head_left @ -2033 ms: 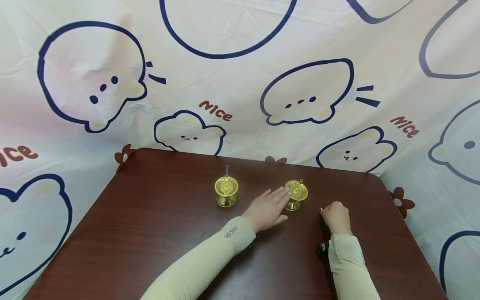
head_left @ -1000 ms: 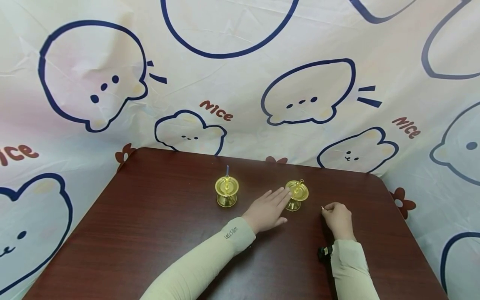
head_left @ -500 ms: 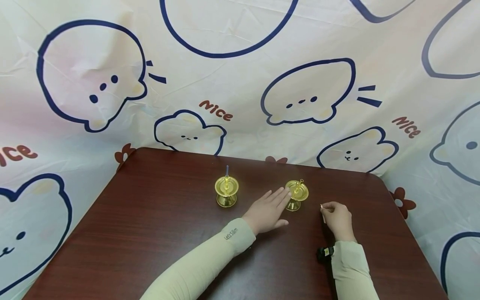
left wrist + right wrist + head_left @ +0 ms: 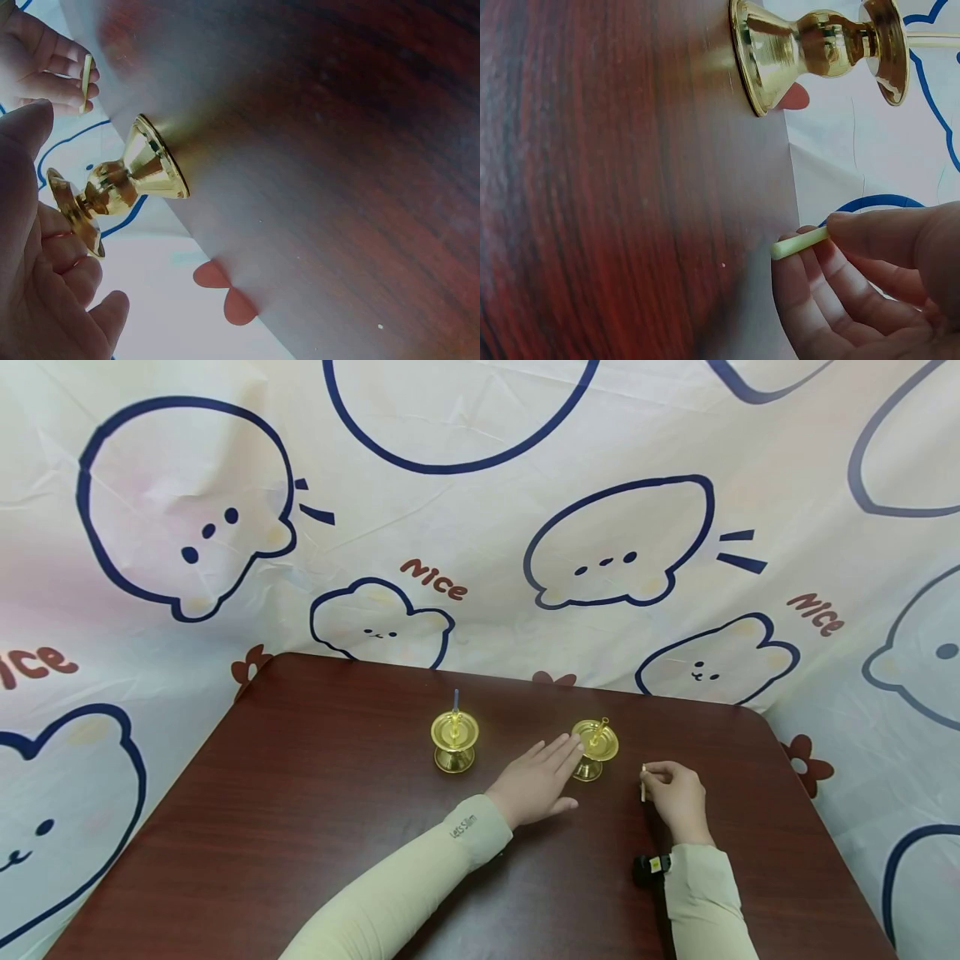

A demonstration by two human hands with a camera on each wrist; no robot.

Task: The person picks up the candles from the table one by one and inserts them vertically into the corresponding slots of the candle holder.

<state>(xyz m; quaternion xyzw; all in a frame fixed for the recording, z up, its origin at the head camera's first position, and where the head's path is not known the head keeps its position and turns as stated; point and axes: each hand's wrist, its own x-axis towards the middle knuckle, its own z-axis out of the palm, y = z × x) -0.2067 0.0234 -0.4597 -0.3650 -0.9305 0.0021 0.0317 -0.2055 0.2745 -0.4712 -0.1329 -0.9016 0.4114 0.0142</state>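
In the head view, my left hand (image 4: pixel 531 783) reaches across with straight fingers to the right brass candle holder (image 4: pixel 595 742). In the left wrist view, its fingertips are right at the dish rim of that brass candle holder (image 4: pixel 112 186). The right hand (image 4: pixel 677 793), just to the right of the holder, pinches a thin pale yellow candle (image 4: pixel 799 243) between thumb and fingers. That candle stands nearly upright in the head view. A small ring-topped piece rises from the holder's dish. To the left stands a second brass candle holder (image 4: pixel 454 739) with a thin blue candle (image 4: pixel 456 699) in it.
Both holders stand toward the back of a dark reddish-brown wooden table (image 4: pixel 315 827). A cartoon-printed cloth (image 4: pixel 480 518) hangs behind and at the sides. A black wrist device (image 4: pixel 649 868) sits at the right cuff.
In the right hand, the fingers shift on the candle and turn it, so more of its length shows below the fingertips. The left hand and both holders stay in place.
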